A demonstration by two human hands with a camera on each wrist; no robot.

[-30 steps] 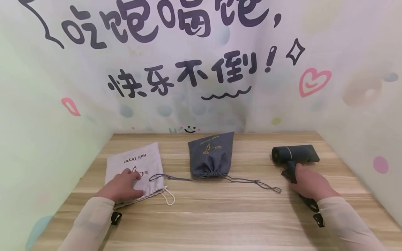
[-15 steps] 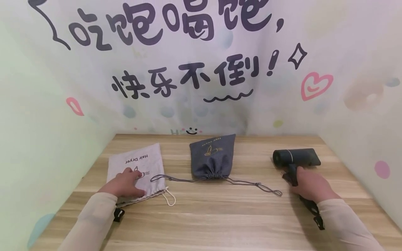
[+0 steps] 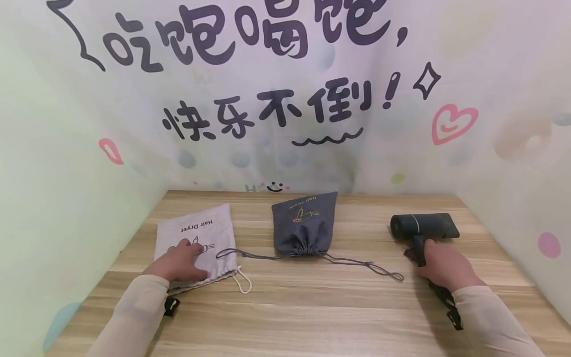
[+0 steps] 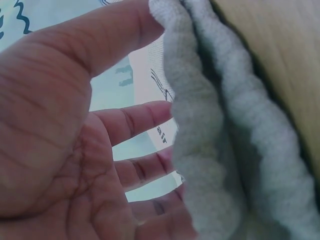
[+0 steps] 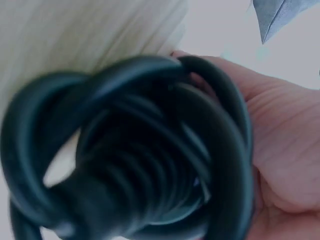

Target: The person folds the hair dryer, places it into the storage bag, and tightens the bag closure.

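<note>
On the left of the table lies a light drawstring bag [image 3: 196, 223], printed "Hair Dryer", with a white cord loop at its gathered mouth. My left hand [image 3: 180, 263] rests over it, fingers spread and thumb apart; in the left wrist view the fingertips touch the gathered mouth of the bag [image 4: 192, 120]. At the right, my right hand [image 3: 448, 265] grips the handle of a black hair dryer [image 3: 428, 225], whose barrel points left. Its dark coiled cord [image 5: 140, 70] fills the right wrist view and hides much of the grip.
A dark grey drawstring bag [image 3: 305, 223] with a gold print lies at the back middle, its grey drawstrings [image 3: 379, 269] stretched out to both sides. The left string reaches onto the light bag. A printed white curtain [image 3: 276, 158] stands behind the wooden table [image 3: 303, 317].
The head view has shifted slightly. Both hands, the bags and the hair dryer keep their places on the table.
</note>
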